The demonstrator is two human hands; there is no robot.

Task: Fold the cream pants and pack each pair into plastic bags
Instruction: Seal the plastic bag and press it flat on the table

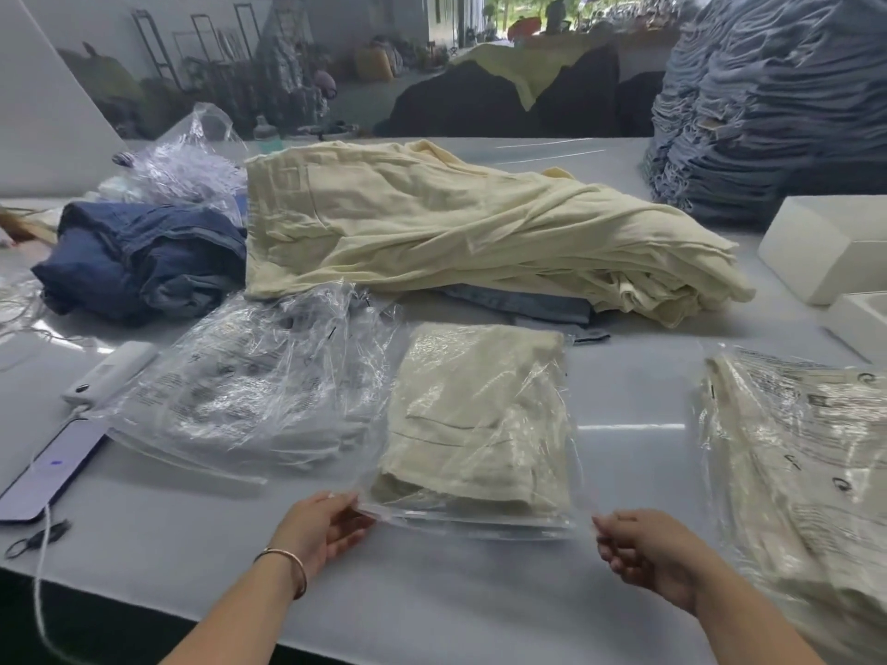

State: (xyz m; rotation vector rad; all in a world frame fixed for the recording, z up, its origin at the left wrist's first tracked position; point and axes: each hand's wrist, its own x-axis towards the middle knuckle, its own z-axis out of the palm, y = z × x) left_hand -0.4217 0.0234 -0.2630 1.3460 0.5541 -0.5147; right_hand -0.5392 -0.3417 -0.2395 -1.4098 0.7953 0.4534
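Both hands are seen at the worktop's near edge. Left hand point(331, 525) pinches the near-left corner of the bag point(480, 424); fingertips are on the zip strip. Right hand point(638, 551) sits just off the bag's near-right corner, fingers curled together; whether film is pinched cannot be told. Folded pants point(470, 443) are already fully inside the bag. Bag mouth runs left-right between the hands, long axis pointing away toward the far edge. Sealing is judged to be the step in hand: the strip would be run from the left corner toward the right hand, which is nearer the open end. Packed stack point(797, 453) lies at the right edge, empty bags point(249, 391) to the left. Unfolded pile point(456, 223) is mid-worktop, farther back.
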